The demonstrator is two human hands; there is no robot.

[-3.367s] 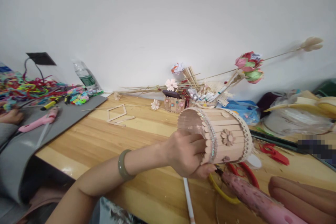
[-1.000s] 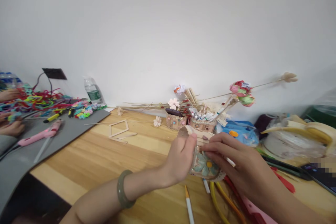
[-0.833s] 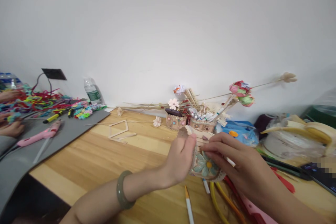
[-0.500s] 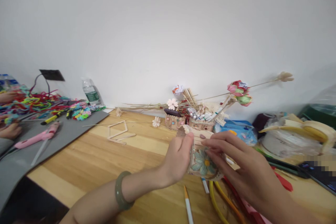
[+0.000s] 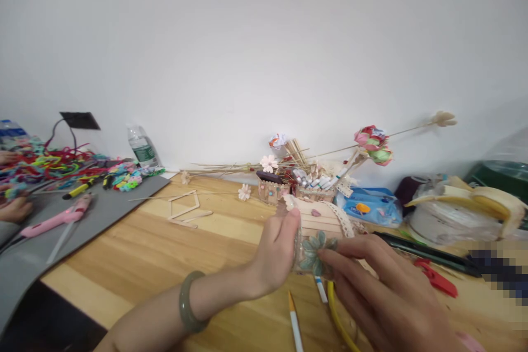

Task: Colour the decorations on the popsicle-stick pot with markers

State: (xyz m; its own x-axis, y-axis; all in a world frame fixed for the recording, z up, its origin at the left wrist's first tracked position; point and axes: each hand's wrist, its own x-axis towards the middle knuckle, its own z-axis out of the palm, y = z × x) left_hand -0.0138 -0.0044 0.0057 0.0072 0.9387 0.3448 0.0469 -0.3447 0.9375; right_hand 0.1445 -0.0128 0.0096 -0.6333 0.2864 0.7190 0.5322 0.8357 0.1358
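Observation:
A small craft box (image 5: 325,222) made of pale wooden sticks with a lace trim is tilted up above the table. My left hand (image 5: 274,253) is closed around its left side, thumb at the top edge. On the near face of the box sits a blue-green petalled flower (image 5: 310,252). The fingers of my right hand (image 5: 383,280) are bent together on the flower's right side and cover its centre. A green bangle (image 5: 190,301) is on my left wrist. Below the box lie a white marker with an orange tip (image 5: 293,319) and a yellow strip (image 5: 339,313).
Wooden sticks laid in an open frame (image 5: 183,204) lie left. Behind stand a decorated stick box (image 5: 272,191) and paper flowers (image 5: 373,146). Right are a blue packet (image 5: 367,206) and red clip (image 5: 439,278). A pink glue gun (image 5: 58,219) and another person's hand (image 5: 16,210) are far left.
My right hand has moved down and slightly right, off the top of the box and onto the flower, which it now covers in the middle. The left hand keeps its hold.

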